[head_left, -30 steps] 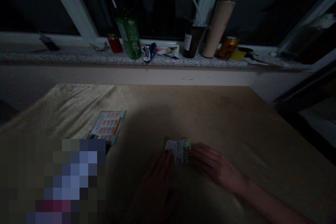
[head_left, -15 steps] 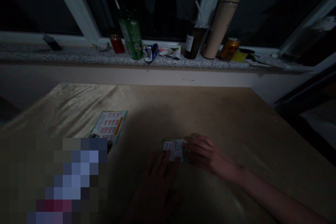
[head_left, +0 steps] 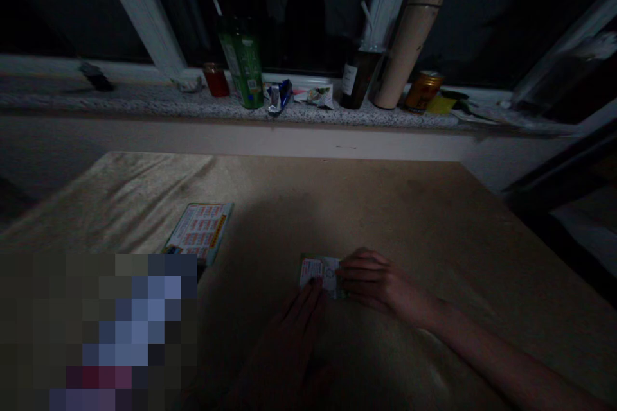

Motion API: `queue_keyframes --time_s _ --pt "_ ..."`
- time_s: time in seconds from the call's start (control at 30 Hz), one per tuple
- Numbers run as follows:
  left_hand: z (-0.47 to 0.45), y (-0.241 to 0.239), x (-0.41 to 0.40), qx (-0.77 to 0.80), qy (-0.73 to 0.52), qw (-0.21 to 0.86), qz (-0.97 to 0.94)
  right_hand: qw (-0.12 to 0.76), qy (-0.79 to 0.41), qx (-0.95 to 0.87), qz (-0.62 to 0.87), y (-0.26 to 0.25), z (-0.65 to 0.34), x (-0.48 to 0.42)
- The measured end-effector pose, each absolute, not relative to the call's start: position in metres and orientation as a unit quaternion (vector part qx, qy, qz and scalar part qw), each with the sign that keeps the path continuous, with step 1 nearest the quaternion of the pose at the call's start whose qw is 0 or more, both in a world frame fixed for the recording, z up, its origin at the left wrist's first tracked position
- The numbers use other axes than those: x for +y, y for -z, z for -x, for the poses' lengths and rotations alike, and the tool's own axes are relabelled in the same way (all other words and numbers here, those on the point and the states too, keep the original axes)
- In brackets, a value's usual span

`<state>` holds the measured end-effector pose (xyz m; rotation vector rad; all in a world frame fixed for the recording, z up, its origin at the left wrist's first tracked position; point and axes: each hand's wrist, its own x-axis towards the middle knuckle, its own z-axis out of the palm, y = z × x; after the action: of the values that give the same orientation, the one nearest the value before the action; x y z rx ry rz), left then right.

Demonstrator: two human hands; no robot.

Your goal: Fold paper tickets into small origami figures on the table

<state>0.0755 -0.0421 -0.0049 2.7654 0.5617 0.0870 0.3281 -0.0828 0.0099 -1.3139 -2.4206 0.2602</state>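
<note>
A small folded printed paper (head_left: 320, 271), white with green, lies on the tan table (head_left: 395, 212) near its front edge. My left hand (head_left: 294, 327) rests flat with stretched fingers, its fingertips pressing the paper's near left corner. My right hand (head_left: 373, 281) comes in from the right with fingers curled over the paper's right side, covering that part. The scene is very dark.
A printed leaflet (head_left: 200, 234) lies on the table to the left. A blurred patch fills the lower left. On the stone windowsill (head_left: 144, 103) stand a green carton (head_left: 242, 67), a red jar (head_left: 214, 79), wrappers, a dark bottle (head_left: 353, 77), a tall beige flask (head_left: 407, 45) and a gold can (head_left: 423, 91).
My right hand slid left over the paper, and its fingers curled. The visible part of the paper became narrower. My left hand stayed on the left corner.
</note>
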Motion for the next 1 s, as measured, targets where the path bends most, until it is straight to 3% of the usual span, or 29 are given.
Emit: queue_keyframes --time_s 0.13,0.23,0.6,1.0 --pt "-0.075 0.006 -0.042 0.187 -0.021 0.180 -0.966 0.254 -0.178 -0.803 0.509 -0.021 -0.320 -0.074" --pt "-0.076 0.004 -0.042 0.194 -0.025 0.180 -0.964 0.271 -0.179 -0.780 0.534 -0.021 -0.311 -0.065" --pt "-0.077 0.003 -0.044 0.202 -0.041 0.173 -0.963 0.206 -0.042 -0.749 0.628 0.005 -0.299 -0.051" --pt "-0.080 0.000 -0.043 0.230 -0.036 0.167 -0.958 0.200 -0.022 -0.748 0.632 0.009 -0.298 -0.050"
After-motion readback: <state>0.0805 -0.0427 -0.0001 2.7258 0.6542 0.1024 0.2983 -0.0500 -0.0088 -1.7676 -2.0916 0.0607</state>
